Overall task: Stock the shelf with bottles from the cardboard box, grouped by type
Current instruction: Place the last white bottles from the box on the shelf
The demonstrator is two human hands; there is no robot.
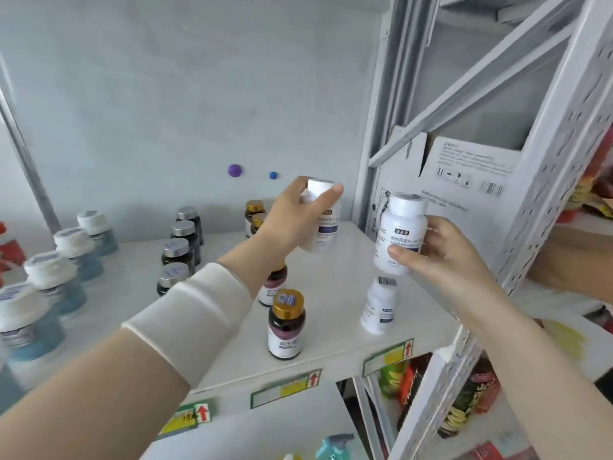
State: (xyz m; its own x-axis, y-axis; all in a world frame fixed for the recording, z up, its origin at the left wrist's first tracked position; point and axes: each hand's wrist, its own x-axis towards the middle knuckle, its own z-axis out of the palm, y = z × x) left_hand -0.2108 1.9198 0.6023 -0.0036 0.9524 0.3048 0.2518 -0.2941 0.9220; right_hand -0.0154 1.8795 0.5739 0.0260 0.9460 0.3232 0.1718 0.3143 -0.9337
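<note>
My left hand (292,220) grips a white bottle (326,227) by its cap end, held above the white shelf (331,270). My right hand (441,250) holds a second white bottle (399,234) upright over the shelf's right side. A third white bottle (379,305) stands on the shelf below it. Dark gold-capped bottles stand in a row, the nearest (287,323) at the front. Dark silver-capped bottles (180,247) form a row in the middle. Blue white-capped bottles (49,283) line the left. The cardboard box is not in view.
A perforated metal upright (557,154) of the rack stands at the right, with a white printed carton (464,180) behind it. Price tags with red arrows (285,386) line the shelf's front edge. Colourful packets (464,393) fill the shelf below.
</note>
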